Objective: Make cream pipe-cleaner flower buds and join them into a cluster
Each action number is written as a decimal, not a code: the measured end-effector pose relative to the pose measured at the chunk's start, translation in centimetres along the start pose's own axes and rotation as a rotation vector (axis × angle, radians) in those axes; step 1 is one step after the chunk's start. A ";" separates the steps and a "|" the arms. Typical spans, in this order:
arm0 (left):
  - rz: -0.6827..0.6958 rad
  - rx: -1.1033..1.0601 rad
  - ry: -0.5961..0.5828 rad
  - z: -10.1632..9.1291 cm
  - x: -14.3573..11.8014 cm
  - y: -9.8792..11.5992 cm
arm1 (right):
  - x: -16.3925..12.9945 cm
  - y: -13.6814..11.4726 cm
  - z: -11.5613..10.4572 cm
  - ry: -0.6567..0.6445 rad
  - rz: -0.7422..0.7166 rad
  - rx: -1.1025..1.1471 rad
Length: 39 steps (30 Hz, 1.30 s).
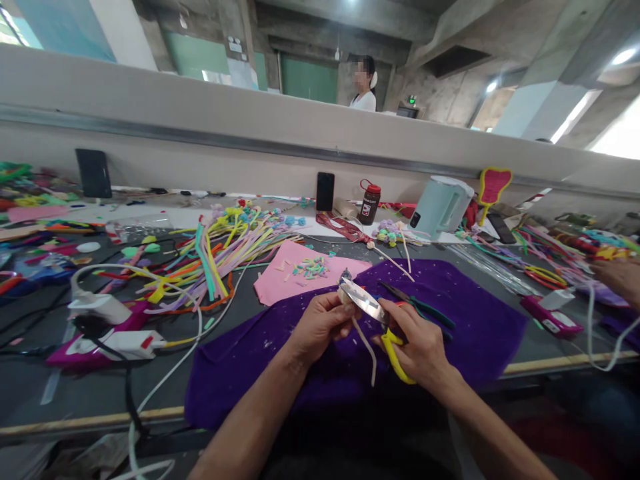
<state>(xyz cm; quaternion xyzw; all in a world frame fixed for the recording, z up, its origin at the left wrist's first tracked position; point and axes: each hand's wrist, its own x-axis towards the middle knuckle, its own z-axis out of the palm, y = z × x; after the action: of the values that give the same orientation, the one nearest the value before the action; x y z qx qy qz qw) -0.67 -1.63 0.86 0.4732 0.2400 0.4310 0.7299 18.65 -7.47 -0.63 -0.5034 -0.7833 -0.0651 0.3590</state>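
Note:
My left hand (323, 325) is closed in a pinch on a small whitish craft piece, with a dark bit (345, 275) at its top. From it hangs a cream pipe cleaner (369, 357). My right hand (419, 341) grips scissors with yellow handles (397, 360). Their shiny blades (365, 299) reach left against the craft piece; whether they are parted I cannot tell. Beneath both hands lies a purple cloth (235, 367) speckled with light scraps. Dark green-handled pliers (423, 308) rest on the cloth just beyond my right hand.
Behind the cloth is a pink sheet (275, 283) with cut pieces (311, 268). Colourful pipe cleaners (205, 260), a power strip (100, 333) and cables spread leftward. A phone (325, 192), bottle (369, 203) and kettle (440, 208) stand behind. Another person's hand (620, 277) is far right.

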 end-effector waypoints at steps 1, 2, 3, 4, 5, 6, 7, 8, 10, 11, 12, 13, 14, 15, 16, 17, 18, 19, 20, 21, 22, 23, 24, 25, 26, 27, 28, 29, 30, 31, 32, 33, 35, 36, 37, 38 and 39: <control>0.001 0.000 0.000 0.0 0.0 0.0 | 0.0 0.0 0.0 -0.002 -0.002 -0.001; 0.004 0.001 -0.001 0.0 0.0 0.0 | 0.0 0.1 -0.1 0.000 -0.006 -0.005; 0.006 0.002 -0.002 -0.1 0.0 -0.1 | 0.1 0.1 -0.1 0.003 -0.010 -0.011; 0.006 0.002 -0.005 -0.1 0.0 -0.1 | 0.1 0.2 0.0 0.007 -0.014 -0.016; 0.007 0.001 -0.008 -0.1 0.0 -0.1 | 0.1 0.2 0.0 0.011 -0.018 -0.022; 0.006 0.000 -0.012 -0.1 0.0 -0.1 | 0.1 0.3 0.1 0.016 -0.022 -0.027; 0.005 -0.002 -0.015 -0.1 0.0 -0.1 | 0.1 0.4 0.1 0.019 -0.026 -0.031; 0.003 -0.003 -0.016 -0.1 0.0 -0.1 | 0.1 0.4 0.2 0.020 -0.031 -0.032; -0.001 -0.005 -0.016 -0.1 0.0 0.0 | 0.1 0.5 0.2 0.020 -0.039 -0.034; -0.003 -0.008 -0.015 -0.1 0.0 0.0 | 0.1 0.6 0.3 0.020 -0.041 -0.035; -0.004 -0.011 -0.015 -0.1 0.0 0.0 | 0.1 0.6 0.3 0.020 -0.043 -0.037; -0.002 -0.016 -0.015 -0.1 0.0 0.0 | 0.0 0.7 0.4 0.020 -0.043 -0.040; 0.000 -0.023 -0.016 -0.1 0.0 0.0 | 0.0 0.7 0.4 0.021 -0.045 -0.041; 0.002 -0.029 -0.017 0.0 0.0 0.0 | 0.0 0.7 0.4 0.021 -0.047 -0.040; 0.005 -0.034 -0.019 0.0 0.0 0.0 | -0.1 0.7 0.5 0.023 -0.049 -0.033; 0.005 -0.038 -0.023 0.0 0.0 0.1 | -0.1 0.7 0.4 0.022 -0.046 -0.018; 0.004 -0.042 -0.027 0.0 0.0 0.1 | -0.1 0.7 0.3 0.018 -0.037 0.008; 0.001 -0.045 -0.030 0.0 -0.1 0.2 | -0.1 0.7 0.2 0.010 -0.017 0.041; -0.005 -0.047 -0.032 0.0 -0.1 0.2 | -0.1 0.8 0.0 0.000 0.012 0.076; -0.013 -0.050 -0.033 0.0 -0.1 0.3 | -0.1 0.9 -0.3 -0.007 0.048 0.110; -0.022 -0.054 -0.036 0.0 -0.2 0.4 | 0.0 1.0 -0.7 -0.011 0.087 0.139; -0.030 -0.061 -0.042 0.0 -0.2 0.4 | 0.0 1.2 -1.1 -0.015 0.128 0.163; -0.034 -0.070 -0.053 0.0 -0.3 0.4 | 0.1 1.4 -1.5 -0.017 0.168 0.182; -0.035 -0.082 -0.070 0.0 -0.3 0.4 | 0.1 1.6 -1.8 -0.019 0.203 0.199; -0.033 -0.096 -0.091 0.0 -0.4 0.4 | 0.1 1.8 -2.1 -0.027 0.232 0.216; -0.028 -0.113 -0.112 0.0 -0.4 0.4 | 0.1 2.0 -2.3 -0.040 0.256 0.234; -0.025 -0.131 -0.132 -0.1 -0.4 0.4 | 0.0 2.2 -2.4 -0.055 0.274 0.254; -0.023 -0.150 -0.150 -0.1 -0.5 0.3 | -0.2 2.3 -2.4 -0.067 0.288 0.273; -0.024 -0.169 -0.166 -0.2 -0.5 0.3 | -0.3 2.3 -2.4 -0.078 0.301 0.292; -0.027 -0.185 -0.179 -0.2 -0.5 0.2 | -0.5 2.4 -2.2 -0.090 0.312 0.310; -0.030 -0.197 -0.189 -0.2 -0.5 0.1 | -0.6 2.3 -2.0 -0.100 0.323 0.326; -0.034 -0.206 -0.197 -0.2 -0.4 0.1 | -0.7 2.3 -1.7 -0.106 0.333 0.339; -0.042 -0.213 -0.206 -0.2 -0.4 0.0 | -0.9 2.1 -1.1 -0.115 0.341 0.363; -0.046 -0.215 -0.208 -0.2 -0.4 0.0 | -0.9 2.0 -0.9 -0.121 0.340 0.374; -0.049 -0.218 -0.209 -0.2 -0.4 0.1 | -0.9 1.9 -0.7 -0.125 0.336 0.383; -0.051 -0.221 -0.209 -0.2 -0.3 0.1 | -0.9 1.8 -0.6 -0.130 0.328 0.386; -0.052 -0.222 -0.206 -0.1 -0.3 0.1 | -0.9 1.9 -0.7 -0.143 0.319 0.381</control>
<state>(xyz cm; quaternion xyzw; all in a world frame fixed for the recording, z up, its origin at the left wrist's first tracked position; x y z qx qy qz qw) -0.99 -1.83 0.89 0.4251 0.1270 0.3850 0.8093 20.76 -7.55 -1.17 -0.5472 -0.7153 0.1768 0.3970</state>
